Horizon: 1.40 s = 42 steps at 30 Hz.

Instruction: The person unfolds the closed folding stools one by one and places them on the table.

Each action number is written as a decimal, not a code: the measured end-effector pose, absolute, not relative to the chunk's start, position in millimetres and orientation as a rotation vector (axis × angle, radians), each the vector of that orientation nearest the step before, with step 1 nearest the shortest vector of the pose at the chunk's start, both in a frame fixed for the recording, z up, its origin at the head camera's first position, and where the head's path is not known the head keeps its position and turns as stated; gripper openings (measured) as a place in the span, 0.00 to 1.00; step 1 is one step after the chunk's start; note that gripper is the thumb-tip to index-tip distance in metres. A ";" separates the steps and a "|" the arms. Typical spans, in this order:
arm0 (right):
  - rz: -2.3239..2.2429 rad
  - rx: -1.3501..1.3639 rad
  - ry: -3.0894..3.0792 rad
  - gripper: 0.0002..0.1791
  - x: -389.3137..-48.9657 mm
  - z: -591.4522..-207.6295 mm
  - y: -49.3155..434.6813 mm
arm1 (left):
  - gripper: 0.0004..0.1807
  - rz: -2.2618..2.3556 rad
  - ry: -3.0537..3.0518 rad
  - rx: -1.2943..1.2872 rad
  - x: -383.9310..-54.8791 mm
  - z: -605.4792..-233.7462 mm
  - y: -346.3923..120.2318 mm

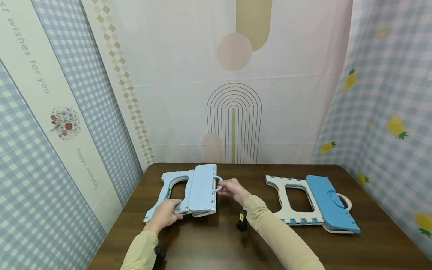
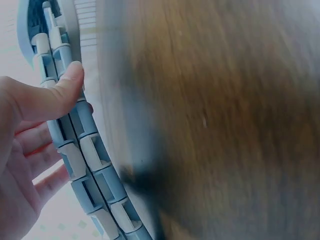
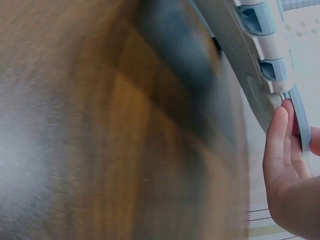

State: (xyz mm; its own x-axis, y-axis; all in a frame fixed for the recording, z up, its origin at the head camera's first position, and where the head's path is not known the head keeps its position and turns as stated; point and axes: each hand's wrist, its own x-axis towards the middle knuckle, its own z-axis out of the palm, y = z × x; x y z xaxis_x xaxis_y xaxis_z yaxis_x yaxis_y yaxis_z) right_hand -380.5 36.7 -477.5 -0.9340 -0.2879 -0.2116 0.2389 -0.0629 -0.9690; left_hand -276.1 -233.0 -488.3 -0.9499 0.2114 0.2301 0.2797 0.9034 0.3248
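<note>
A light blue folding stool (image 1: 201, 189), folded flat, is held a little above the left side of the table in the head view. My left hand (image 1: 165, 214) grips its near edge; in the left wrist view the thumb lies across the hinged edge (image 2: 85, 145), with the fingers behind. My right hand (image 1: 235, 190) pinches the loop handle (image 1: 219, 184) at the stool's right end. In the right wrist view, fingers reach inside the blue handle (image 3: 300, 117), and the thumb is partly cut off by the frame.
A second folding stool (image 1: 324, 202), white with a darker blue top, lies folded on the right of the brown table (image 1: 209, 243). Its white handle (image 1: 347, 201) points right. Patterned curtains (image 1: 182, 112) hang behind the table and at both sides.
</note>
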 end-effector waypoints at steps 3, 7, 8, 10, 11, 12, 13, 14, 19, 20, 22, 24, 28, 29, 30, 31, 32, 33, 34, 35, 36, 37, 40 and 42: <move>-2.076 -0.067 1.891 0.19 -383.1 -466.0 37.3 | 0.29 -0.525 -2.860 -0.363 -275.3 -482.4 -229.2; -2.113 -0.057 1.899 0.19 -385.8 -449.6 37.7 | 0.29 -0.536 -2.826 -0.349 -274.2 -474.9 -224.3; -2.127 -0.049 1.892 0.19 -386.2 -445.3 38.2 | 0.29 -0.548 -2.817 -0.349 -274.0 -473.1 -223.1; -2.148 -0.032 1.879 0.19 -386.5 -435.9 39.5 | 0.29 -0.584 -2.806 -0.341 -273.4 -469.8 -220.0; -2.158 -0.027 1.868 0.19 -386.3 -430.7 40.3 | 0.29 -0.606 -2.802 -0.337 -273.0 -468.4 -218.6; -2.166 -0.030 1.861 0.19 -385.7 -425.2 41.3 | 0.29 -0.631 -2.800 -0.332 -272.6 -467.4 -217.1; -2.168 -0.039 1.860 0.20 -385.0 -419.7 42.1 | 0.29 -0.656 -2.797 -0.329 -272.2 -466.2 -215.5; -2.173 -0.054 1.859 0.20 -384.3 -414.2 43.0 | 0.29 -0.676 -2.794 -0.324 -271.6 -465.3 -214.1; -2.187 -0.143 1.891 0.20 -379.2 -389.9 44.0 | 0.29 -0.805 -2.754 -0.305 -266.9 -460.4 -206.9; -2.190 -0.151 1.894 0.19 -378.2 -386.3 43.9 | 0.29 -0.821 -2.744 -0.303 -265.7 -459.4 -205.6; -2.190 -0.167 1.901 0.17 -376.8 -380.9 44.0 | 0.29 -0.840 -2.729 -0.301 -263.2 -457.4 -203.3; -2.183 -0.181 1.906 0.16 -376.2 -377.3 44.4 | 0.29 -0.831 -2.723 -0.296 -261.6 -456.0 -201.4; -2.183 -0.201 1.912 0.18 -375.3 -370.1 45.0 | 0.29 -0.820 -2.709 -0.302 -260.4 -453.6 -197.7; -2.187 -0.203 1.908 0.18 -374.9 -367.7 44.7 | 0.29 -0.828 -2.703 -0.307 -260.5 -453.3 -196.6; -2.189 -0.209 1.909 0.19 -374.5 -364.9 44.3 | 0.29 -0.847 -2.696 -0.313 -260.7 -452.9 -195.4; -2.197 -0.212 1.904 0.20 -373.9 -361.8 43.5 | 0.29 -0.871 -2.687 -0.316 -260.9 -452.4 -194.1; -2.202 -0.220 1.900 0.21 -373.7 -358.6 42.8 | 0.28 -0.904 -2.676 -0.319 -260.8 -452.0 -192.6; -2.202 -0.228 1.899 0.20 -373.5 -355.5 42.1 | 0.28 -0.927 -2.662 -0.328 -261.2 -451.8 -191.3; -2.204 -0.236 1.896 0.20 -373.4 -352.3 41.2 | 0.28 -0.954 -2.648 -0.333 -261.6 -451.7 -190.0; -2.202 -0.245 1.898 0.19 -373.3 -349.1 40.6 | 0.28 -0.978 -2.634 -0.338 -262.0 -451.7 -188.6; -2.194 -0.256 1.908 0.18 -373.3 -345.7 40.0 | 0.28 -1.002 -2.622 -0.342 -262.5 -451.7 -187.2; -2.189 -0.267 1.910 0.16 -373.5 -342.6 39.6 | 0.28 -1.025 -2.610 -0.346 -263.1 -452.0 -186.0; -2.170 -0.292 1.917 0.12 -374.0 -334.0 39.0 | 0.30 -1.106 -2.584 -0.356 -264.3 -452.8 -182.1; -2.153 -0.312 1.922 0.12 -374.0 -328.6 38.7 | 0.31 -1.178 -2.574 -0.350 -264.7 -452.7 -179.4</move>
State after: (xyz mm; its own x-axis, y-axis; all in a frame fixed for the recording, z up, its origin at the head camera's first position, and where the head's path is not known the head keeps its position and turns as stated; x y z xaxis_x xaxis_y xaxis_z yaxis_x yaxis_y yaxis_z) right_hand -374.0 38.7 -328.6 -0.9489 -0.3156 0.0005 0.0351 -0.1073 -0.9936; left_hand -264.7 -179.4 -452.7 -0.9288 0.0992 0.3572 0.3351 0.6366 0.6946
